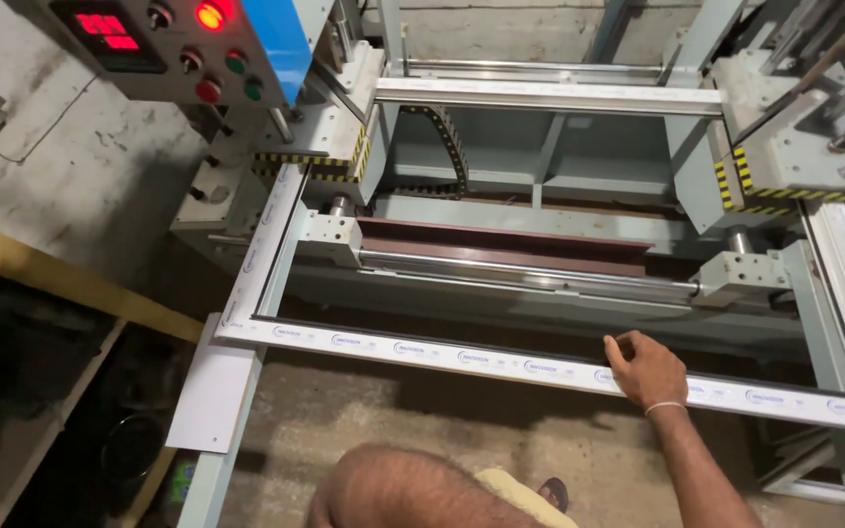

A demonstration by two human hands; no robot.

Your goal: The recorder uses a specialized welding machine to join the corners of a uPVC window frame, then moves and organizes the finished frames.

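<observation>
Looking down, I see the grey machine (559, 166) filling most of the view, its two heads marked with black-and-yellow stripes at left and right, and a dark brown bar (501, 246) running across its middle above a bright steel rail (530, 279). A white frame (540, 367) lies flat on it: the near side runs from lower left to lower right just in front of me, the left side climbs away toward the left head, the right side toward the right head, and the far side crosses at the top. Up at the left corner hangs the control box (168, 44), with a red readout, one lit red lamp and some round buttons. A flat white plate (212, 396) sits below the frame's near left corner, touching it. Below the frame is rough concrete floor (364, 411).

My right hand (645, 370) rests on top of the near side, right of its middle, palm down, fingers bent and lying over the far edge of the profile, not wrapped fully round it. A thin white band (665, 407) circles that wrist. My left hand is out of sight. My knee (393, 484) shows at the bottom edge, well apart from the frame.
</observation>
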